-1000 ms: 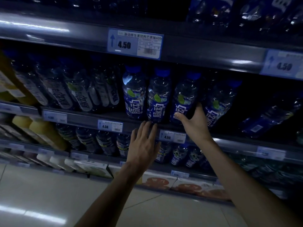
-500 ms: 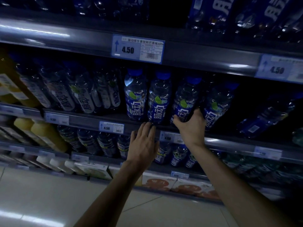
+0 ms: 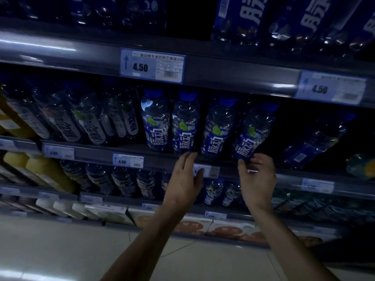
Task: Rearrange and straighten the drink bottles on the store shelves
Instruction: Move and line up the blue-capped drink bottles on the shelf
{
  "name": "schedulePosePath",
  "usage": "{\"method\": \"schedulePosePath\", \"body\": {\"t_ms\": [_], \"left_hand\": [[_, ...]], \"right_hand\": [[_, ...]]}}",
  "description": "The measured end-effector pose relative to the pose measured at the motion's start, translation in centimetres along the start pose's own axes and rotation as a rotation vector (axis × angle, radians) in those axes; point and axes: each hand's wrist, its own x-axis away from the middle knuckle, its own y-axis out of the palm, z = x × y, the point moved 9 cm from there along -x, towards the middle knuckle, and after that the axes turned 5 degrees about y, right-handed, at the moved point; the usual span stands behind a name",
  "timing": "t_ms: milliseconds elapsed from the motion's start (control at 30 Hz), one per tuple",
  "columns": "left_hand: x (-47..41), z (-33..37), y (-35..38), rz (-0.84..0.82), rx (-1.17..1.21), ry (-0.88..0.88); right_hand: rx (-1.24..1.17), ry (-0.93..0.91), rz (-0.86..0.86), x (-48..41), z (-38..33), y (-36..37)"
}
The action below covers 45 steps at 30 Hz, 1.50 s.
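Right hand (image 3: 256, 177) — now at fourth bottle (image 3: 251, 136)

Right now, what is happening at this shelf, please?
A person is tidying a front row of blue-labelled drink bottles on the middle shelf. The right hand grips the base of the fourth bottle, which leans more than its neighbours. The left hand is open, with straight fingers reaching up to the base of the second bottle. Whether they touch it is unclear.
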Motion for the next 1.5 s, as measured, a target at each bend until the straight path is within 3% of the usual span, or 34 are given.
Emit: {"method": "schedulePosePath", "body": {"t_ms": [167, 300, 500, 1067, 1200, 1300, 1400, 1500], "left_hand": [[-1.9, 2.2, 2.5, 0.087, 0.084, -0.047], [-3.2, 1.6, 4.5, 0.079, 0.189, -0.189], [-5.4, 0.9, 4.0, 0.219, 0.209, -0.237], [-5.6, 4.5, 7.0, 0.207, 0.188, -0.223], [-5.9, 4.0, 7.1, 0.183, 0.196, -0.242], [-5.5, 4.1, 6.6, 0.166, 0.192, -0.219], [-3.6, 4.7, 3.8, 0.249, 0.072, -0.095], [-1.9, 3.0, -0.1, 0.336, 0.035, -0.091]], "right_hand": [[0.030, 0.053, -0.019, -2.1, 1.3, 0.7], [0.012, 0.062, -0.047, -3.8, 1.4, 2.2], [0.037, -0.048, -0.055, -4.8, 1.4, 1.9], [0.050, -0.096, -0.089, -6.3, 2.9, -1.7], [0.028, -0.052, -0.126, -5.9, 3.0, -1.2], [0.062, 0.027, -0.050, -4.3, 3.0, -1.8], [0.036, -0.008, 0.106, -0.9, 1.9, -3.2], [-0.006, -0.070, 0.043, 2.5, 0.2, -1.2]]}}
